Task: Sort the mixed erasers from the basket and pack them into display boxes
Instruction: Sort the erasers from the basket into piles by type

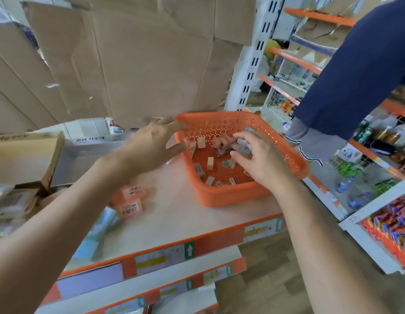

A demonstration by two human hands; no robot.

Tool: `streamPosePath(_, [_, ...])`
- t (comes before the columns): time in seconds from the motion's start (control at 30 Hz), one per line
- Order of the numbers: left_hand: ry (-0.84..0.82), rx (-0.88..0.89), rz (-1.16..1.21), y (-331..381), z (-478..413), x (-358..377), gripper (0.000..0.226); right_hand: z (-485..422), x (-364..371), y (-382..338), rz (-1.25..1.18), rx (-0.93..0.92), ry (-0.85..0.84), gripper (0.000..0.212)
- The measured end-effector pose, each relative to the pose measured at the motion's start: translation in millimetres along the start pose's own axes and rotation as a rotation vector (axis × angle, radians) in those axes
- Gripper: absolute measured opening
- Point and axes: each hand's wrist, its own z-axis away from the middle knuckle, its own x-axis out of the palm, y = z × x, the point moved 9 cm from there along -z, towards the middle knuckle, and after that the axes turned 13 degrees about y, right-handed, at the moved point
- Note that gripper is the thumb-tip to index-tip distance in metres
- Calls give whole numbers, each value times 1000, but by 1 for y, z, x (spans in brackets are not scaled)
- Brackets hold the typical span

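I am judging the sorting as far from done: the display box point(83, 155) at nine o'clock is waiting while many erasers point(210, 163) are lying loose in the basket point(231, 193). My left hand point(151, 141) is hovering at the basket's nine o'clock rim with its fingers point(172, 125) spread and holding nothing. My right hand point(262, 164) is reaching in at three o'clock, with its fingers point(244, 137) curling round a few erasers.

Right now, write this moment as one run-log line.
phase: sorting | left hand: open, at orange basket left rim | right hand: inside basket, gripping erasers | loose erasers: on basket floor
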Motion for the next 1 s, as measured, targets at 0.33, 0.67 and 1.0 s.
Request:
streamPosePath(0.33, [-98,-95,-100,24,-56,45,45,-53,15,49,-11,-119,-227,44])
streamPosePath(0.67, [-466,-228,-289,18,-96,129,53,-75,33,71,-92,-138,-324,49])
streamPosePath(1.0, [-435,-237,-191,23,-109,164,26,-76,42,75,-136,-139,-360,47])
